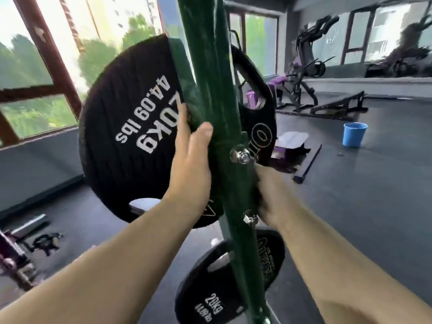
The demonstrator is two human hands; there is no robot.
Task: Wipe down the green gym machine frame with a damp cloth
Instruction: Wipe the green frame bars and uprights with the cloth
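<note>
A person's left hand (189, 164) pinches a dark green cloth (195, 114), at the hand's 12 o'clock, against the upright green steel machine frame (208, 66); right hand (273, 197), at 4 o'clock, touches the frame, grip impossible to tell.

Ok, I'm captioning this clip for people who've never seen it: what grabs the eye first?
The green painted metal post cuts through the middle, with both hands on it: the left hand pinches a dark cloth to it, the right hand grips from behind. Left of it hangs a black 20kg weight plate; a blue plastic bucket stands far right.
</note>
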